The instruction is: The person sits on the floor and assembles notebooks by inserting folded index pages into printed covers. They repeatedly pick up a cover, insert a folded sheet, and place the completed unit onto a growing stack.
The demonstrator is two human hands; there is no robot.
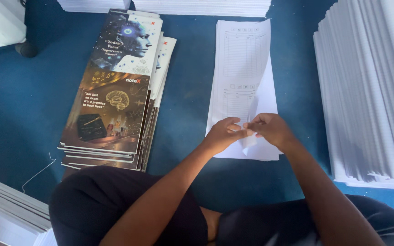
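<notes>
Hands, left [222, 132] and right [270, 129], grips pinched together on the lifted corner of the top printed sheet [241, 68] of a floor stack at 12 o'clock, glossy covers [110, 100] at 10 o'clock: risk judged, thin paper creasing or two sheets lifting together.

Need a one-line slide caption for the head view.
Both hands pinch a white sheet over printed pages, beside stacked covers.
</notes>
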